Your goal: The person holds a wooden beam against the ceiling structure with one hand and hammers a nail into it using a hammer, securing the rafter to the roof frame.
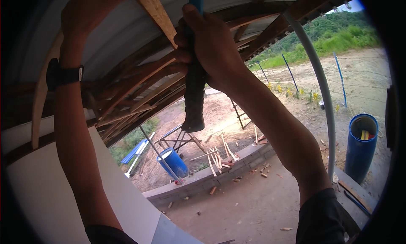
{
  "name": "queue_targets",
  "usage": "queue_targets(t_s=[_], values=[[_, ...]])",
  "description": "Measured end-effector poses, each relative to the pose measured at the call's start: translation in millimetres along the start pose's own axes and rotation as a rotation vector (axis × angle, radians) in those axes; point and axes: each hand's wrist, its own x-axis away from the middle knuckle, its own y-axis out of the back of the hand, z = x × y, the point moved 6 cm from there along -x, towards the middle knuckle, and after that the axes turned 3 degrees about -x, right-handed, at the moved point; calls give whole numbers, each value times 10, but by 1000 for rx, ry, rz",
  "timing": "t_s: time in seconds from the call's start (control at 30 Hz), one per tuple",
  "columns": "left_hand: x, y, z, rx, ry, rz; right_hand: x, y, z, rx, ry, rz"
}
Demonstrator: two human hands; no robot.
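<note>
My right hand (211, 41) is wrapped round the black rubber grip of a hammer (195, 98). Its handle stands nearly upright, the grip end lowest. A blue shaft rises above my fist, and the head lies beyond the top edge. My left hand (95, 11) is raised under the roof, with a dark watch (63, 74) on its wrist. Its fingertips reach the upper part of a pale wooden strip (156, 13), but the fingers are mostly cut off by the frame's top, so their grip is hidden.
Wooden roof beams (139, 81) carry metal sheeting (114, 41) overhead. A grey pole (315, 66) stands on the right. Blue barrels (359, 159) (173, 162) stand outside. Wood pieces (216, 159) lie by a low block wall (203, 182); a white panel (80, 189) is at left.
</note>
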Motion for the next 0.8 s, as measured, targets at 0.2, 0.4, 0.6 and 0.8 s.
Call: queue_targets(t_s=[0.2,0.4,0.6,0.8], values=[[10,55,-44,23,2,4,-15,90,186,52,-49,79],[-23,10,39,126,-7,23,182,267,156,82,-54,2],[18,135,-69,196,21,32,348,384,126,277,-56,-48],[56,173,-18,174,-1,-15,163,675,257,1160,548,-50]])
